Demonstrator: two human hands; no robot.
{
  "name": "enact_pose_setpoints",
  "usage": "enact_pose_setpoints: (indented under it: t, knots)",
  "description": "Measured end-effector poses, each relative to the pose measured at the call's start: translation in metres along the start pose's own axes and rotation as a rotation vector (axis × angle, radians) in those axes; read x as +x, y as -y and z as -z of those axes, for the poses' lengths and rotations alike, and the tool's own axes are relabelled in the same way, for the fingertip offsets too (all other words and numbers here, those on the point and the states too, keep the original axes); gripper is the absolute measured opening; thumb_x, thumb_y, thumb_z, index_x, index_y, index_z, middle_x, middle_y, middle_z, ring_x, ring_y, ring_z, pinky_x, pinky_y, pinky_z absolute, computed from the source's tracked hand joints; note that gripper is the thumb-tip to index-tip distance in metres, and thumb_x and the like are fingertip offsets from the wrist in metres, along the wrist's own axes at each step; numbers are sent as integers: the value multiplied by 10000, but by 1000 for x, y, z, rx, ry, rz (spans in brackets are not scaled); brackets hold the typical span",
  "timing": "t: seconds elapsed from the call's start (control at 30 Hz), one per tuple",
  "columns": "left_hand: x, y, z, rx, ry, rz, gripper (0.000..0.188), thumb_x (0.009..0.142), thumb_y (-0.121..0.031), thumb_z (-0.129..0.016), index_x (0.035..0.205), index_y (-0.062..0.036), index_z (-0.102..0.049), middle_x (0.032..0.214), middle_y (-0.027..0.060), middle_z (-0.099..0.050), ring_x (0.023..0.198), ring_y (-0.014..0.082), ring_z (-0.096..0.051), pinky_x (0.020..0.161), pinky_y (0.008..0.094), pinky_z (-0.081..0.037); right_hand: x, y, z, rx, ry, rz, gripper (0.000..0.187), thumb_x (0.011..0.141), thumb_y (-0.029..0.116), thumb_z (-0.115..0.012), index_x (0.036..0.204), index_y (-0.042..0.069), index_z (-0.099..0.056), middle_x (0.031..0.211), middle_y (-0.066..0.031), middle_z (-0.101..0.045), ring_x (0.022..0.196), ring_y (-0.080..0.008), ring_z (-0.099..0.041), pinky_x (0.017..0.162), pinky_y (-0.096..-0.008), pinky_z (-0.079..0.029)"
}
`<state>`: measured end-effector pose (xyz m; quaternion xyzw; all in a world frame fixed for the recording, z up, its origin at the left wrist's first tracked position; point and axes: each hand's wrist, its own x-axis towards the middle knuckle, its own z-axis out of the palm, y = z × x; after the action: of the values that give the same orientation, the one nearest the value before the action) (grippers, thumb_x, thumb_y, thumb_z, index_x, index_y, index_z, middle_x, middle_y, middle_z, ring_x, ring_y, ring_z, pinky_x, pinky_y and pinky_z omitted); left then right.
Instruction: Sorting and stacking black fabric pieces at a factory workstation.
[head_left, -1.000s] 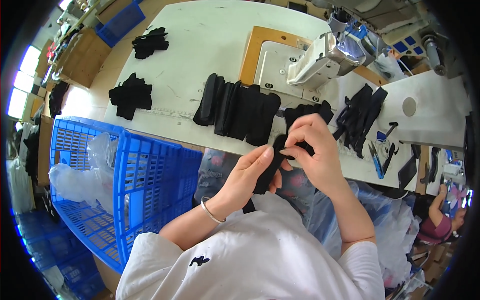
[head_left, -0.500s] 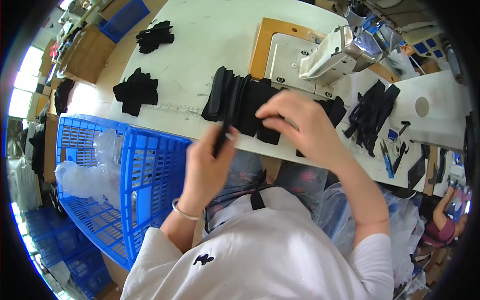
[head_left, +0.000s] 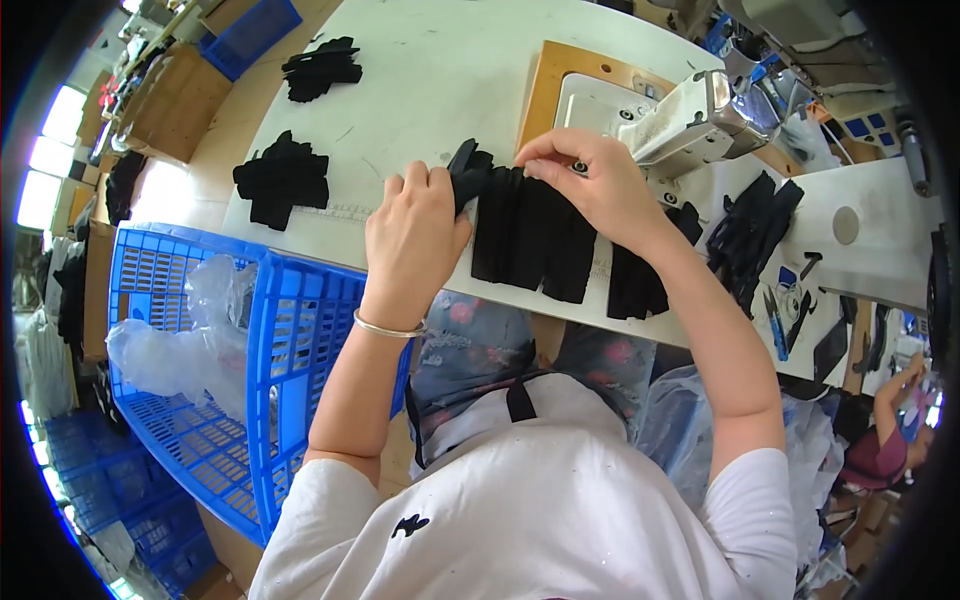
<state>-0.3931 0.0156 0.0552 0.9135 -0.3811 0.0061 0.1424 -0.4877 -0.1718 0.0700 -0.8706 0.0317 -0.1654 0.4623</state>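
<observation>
Taking the row of black fabric pieces (head_left: pixel 532 240) as the centre of our clock, we begin at 8 o'clock with a blue crate (head_left: pixel 262 300) that holds clear plastic (head_left: pixel 205 335). Between 9 and 10 o'clock, on the pale table (head_left: pixel 440 90), we see a near black pile (head_left: pixel 284 180), and at 10 a far black pile (head_left: pixel 320 70).

At 9 o'clock we find the left hand (head_left: pixel 415 225), its back turned up to us, its forearm rising almost straight toward 12 and wearing a bangle (head_left: pixel 388 328). Its fingers are bent and close together over the row's left end, the thumb toward 2; black fabric shows just past them, but we cannot tell whether they grip it or only press.

The row itself lies near the table's front edge. On its upper side, at 2 o'clock, hovers or rests the right hand (head_left: pixel 590 185), wrist arched, forearm slanting toward 11, fingers pointing to 10. Thumb and forefinger stand narrow; we cannot tell if fabric is between them.

Beyond, we see a sewing machine (head_left: pixel 700 120) at 2, loose black strips (head_left: pixel 752 232) at 3, and blue-handled snips (head_left: pixel 776 328) near 4.
</observation>
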Motion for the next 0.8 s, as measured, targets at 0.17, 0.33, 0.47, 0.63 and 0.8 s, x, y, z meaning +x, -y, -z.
enact_pose_setpoints:
  t: [0.17, 0.33, 0.47, 0.63, 0.8]
  knots:
    - [-1, 2, -8, 335, -124, -157, 159, 743, -111, -665, 857, -37, -582, 891, 79, -575, 825, 246, -607, 678, 328, -565, -13, 4, -1, 15, -2, -90, 171, 906, 139, -605, 985, 11, -686, 887, -93, -705, 817, -178, -669, 775, -302, -513]
    - [9, 12, -21, 210, -206, -82, 249, 740, -86, -664, 965, -24, -579, 916, 102, -584, 882, 289, -598, 699, 393, -523, -22, 10, -5, 110, -47, -88, 177, 907, 147, -610, 987, 7, -683, 878, -87, -706, 812, -166, -669, 769, -290, -512]
    - [9, 19, -4, -681, -202, 148, 196, 873, -111, -599, 980, 52, -617, 806, 116, -678, 677, 200, -635, 618, 286, -499, -26, 9, -7, 106, -109, -122, 197, 908, 161, -619, 1021, 12, -679, 886, -95, -706, 815, -169, -670, 774, -286, -513]
    - [-27, -9, 10, -1723, 243, 311, 172, 893, -120, -602, 985, 24, -592, 753, 144, -658, 617, 201, -657, 584, 284, -524, -26, 12, -22, 403, -215, -136, 328, 902, 238, -664, 1133, 6, -640, 885, -97, -704, 826, -167, -661, 788, -283, -510]
    - [-42, -22, 3, -1689, 386, 259, 245, 935, -184, -583, 1052, 31, -575, 769, 161, -673, 651, 214, -680, 515, 277, -539, -28, 30, -19, 564, -132, -182, 354, 887, 229, -689, 1129, -22, -626, 862, -53, -682, 707, -98, -617, 665, -240, -502]
